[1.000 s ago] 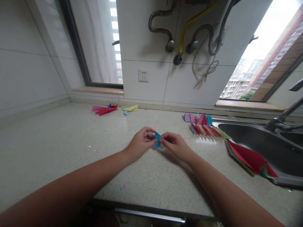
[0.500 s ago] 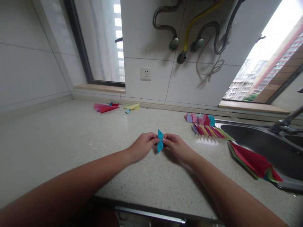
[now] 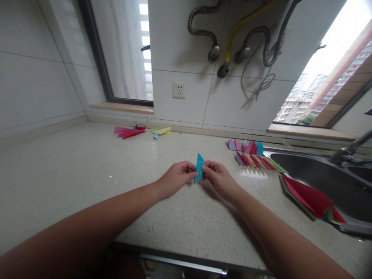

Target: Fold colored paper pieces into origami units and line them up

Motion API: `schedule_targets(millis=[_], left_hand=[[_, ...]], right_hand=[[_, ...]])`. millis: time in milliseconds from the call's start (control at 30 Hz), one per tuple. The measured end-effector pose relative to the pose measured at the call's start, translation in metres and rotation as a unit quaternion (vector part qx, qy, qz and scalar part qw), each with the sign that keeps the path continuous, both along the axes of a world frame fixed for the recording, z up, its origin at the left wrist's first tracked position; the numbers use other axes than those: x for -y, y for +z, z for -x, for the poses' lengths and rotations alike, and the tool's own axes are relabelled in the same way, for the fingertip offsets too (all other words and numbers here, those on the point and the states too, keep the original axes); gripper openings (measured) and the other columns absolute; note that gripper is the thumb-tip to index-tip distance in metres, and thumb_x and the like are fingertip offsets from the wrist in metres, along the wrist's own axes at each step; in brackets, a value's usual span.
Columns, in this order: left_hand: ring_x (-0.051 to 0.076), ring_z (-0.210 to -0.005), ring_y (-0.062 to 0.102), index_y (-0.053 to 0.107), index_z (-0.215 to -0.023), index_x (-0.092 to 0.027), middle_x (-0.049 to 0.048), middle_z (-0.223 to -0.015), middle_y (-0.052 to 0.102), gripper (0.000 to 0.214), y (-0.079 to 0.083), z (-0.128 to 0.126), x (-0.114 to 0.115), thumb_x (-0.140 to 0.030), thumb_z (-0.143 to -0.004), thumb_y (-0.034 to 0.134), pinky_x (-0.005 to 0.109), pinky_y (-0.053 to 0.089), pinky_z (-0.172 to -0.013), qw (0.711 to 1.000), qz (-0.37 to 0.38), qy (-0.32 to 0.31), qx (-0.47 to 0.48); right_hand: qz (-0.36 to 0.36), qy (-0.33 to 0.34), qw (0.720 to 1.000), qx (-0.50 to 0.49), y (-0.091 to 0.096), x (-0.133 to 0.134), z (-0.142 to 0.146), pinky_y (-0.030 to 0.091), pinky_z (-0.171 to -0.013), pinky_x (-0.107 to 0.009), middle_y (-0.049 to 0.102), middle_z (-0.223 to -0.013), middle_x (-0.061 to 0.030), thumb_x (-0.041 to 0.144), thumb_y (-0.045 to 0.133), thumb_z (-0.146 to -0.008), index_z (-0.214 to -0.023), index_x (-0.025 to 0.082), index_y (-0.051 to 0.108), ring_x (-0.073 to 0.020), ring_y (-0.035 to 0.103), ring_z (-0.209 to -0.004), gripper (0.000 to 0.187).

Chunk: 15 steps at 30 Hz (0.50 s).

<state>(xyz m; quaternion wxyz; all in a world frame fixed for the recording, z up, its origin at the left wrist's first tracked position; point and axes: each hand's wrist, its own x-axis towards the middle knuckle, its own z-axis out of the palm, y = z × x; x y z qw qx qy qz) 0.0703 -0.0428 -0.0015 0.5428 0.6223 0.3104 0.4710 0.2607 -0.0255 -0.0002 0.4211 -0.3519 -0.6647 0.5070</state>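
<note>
A small blue folded paper piece (image 3: 199, 168), pointed at both ends, is held upright just above the counter. My left hand (image 3: 181, 176) pinches its lower left edge between thumb and fingers. From the other side, my right hand (image 3: 216, 176) grips its right edge with thumb and forefinger. The fingertips behind the paper are partly hidden.
On the speckled counter (image 3: 87, 174), pink and red folded papers (image 3: 129, 132) and yellow ones (image 3: 161, 131) lie near the wall. Rows of colourful folded papers (image 3: 255, 161) stand by the steel sink (image 3: 308, 162). A red and green paper stack (image 3: 309, 197) rests at its edge.
The blue paper has shifted slightly up and to the right and now tilts, its top leaning right. My left thumb has slid lower along it. Both hands still hold it.
</note>
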Motion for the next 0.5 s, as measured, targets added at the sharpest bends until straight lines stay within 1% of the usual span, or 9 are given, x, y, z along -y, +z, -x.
schedule_targets(millis=[67, 167, 367, 433, 500], left_hand=[[0.017, -0.085, 0.065, 0.067, -0.093, -0.013, 0.0089, -0.091, 0.072, 0.020, -0.0019, 0.0001, -0.0009, -0.025, -0.078, 0.072, 0.031, 0.047, -0.081, 1.000, 0.008, -0.009, -0.008], [0.017, -0.085, 0.065, 0.069, -0.092, -0.013, 0.0089, -0.090, 0.072, 0.017, -0.0025, 0.0002, -0.0007, -0.024, -0.078, 0.071, 0.033, 0.047, -0.084, 1.000, 0.002, -0.014, -0.011], [0.019, -0.090, 0.066, 0.070, -0.090, -0.014, 0.0090, -0.091, 0.073, 0.014, 0.0006, -0.0005, 0.0001, -0.024, -0.080, 0.068, 0.035, 0.046, -0.089, 0.999, -0.007, -0.042, -0.013], [0.020, -0.090, 0.066, 0.070, -0.089, -0.014, 0.0091, -0.090, 0.073, 0.014, 0.0001, -0.0003, -0.0002, -0.025, -0.080, 0.068, 0.035, 0.046, -0.088, 0.999, -0.009, -0.038, -0.022], [0.019, -0.086, 0.065, 0.070, -0.088, -0.013, 0.0091, -0.089, 0.072, 0.015, -0.0011, 0.0002, -0.0001, -0.025, -0.079, 0.069, 0.034, 0.046, -0.084, 0.999, -0.005, -0.025, -0.040]], right_hand=[[0.001, -0.008, 1.000, -0.003, -0.0002, -0.0005, 0.0002, 0.039, -0.059, -0.027, 0.054, -0.066, 0.0002, 0.049, 0.063, -0.085, -0.077, 0.017, 0.059, -0.0124, 0.048, -0.060, 0.033], [0.011, -0.001, 1.000, -0.010, 0.0000, 0.0012, 0.0021, 0.036, -0.055, -0.026, 0.052, -0.064, 0.0008, 0.049, 0.063, -0.085, -0.075, 0.017, 0.056, -0.0112, 0.045, -0.057, 0.034], [0.017, 0.003, 1.000, -0.018, -0.0010, 0.0024, 0.0040, 0.037, -0.056, -0.026, 0.052, -0.065, 0.0002, 0.050, 0.064, -0.083, -0.074, 0.017, 0.055, -0.0113, 0.046, -0.059, 0.035], [0.019, 0.002, 1.000, -0.022, -0.0011, 0.0014, 0.0032, 0.038, -0.056, -0.026, 0.052, -0.065, 0.0002, 0.049, 0.064, -0.083, -0.075, 0.017, 0.056, -0.0113, 0.047, -0.059, 0.034], [0.017, -0.003, 1.000, -0.026, -0.0005, 0.0003, 0.0020, 0.038, -0.057, -0.026, 0.053, -0.066, 0.0000, 0.047, 0.064, -0.084, -0.075, 0.016, 0.057, -0.0113, 0.048, -0.060, 0.033]])
